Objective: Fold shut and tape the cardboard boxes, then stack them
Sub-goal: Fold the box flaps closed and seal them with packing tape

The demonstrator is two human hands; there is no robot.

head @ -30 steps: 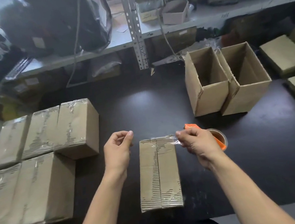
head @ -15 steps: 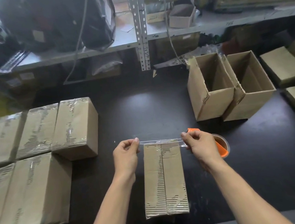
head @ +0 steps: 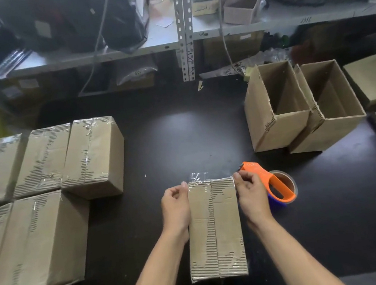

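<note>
The scene is dim overall, with soft light from above and from the far side. A pale patch of glare sits on the dark table [head: 180, 129] near its middle, and a brighter wash falls on the grey shelf [head: 215, 33] at the far side. The space under the shelf is in deep shadow. Clear tape on the closed boxes [head: 92, 155] at the left gives small glints. The far corners are smeared and blurred, and the wide lens bends straight lines outward toward the edges. The near centre is the sharpest part.
</note>
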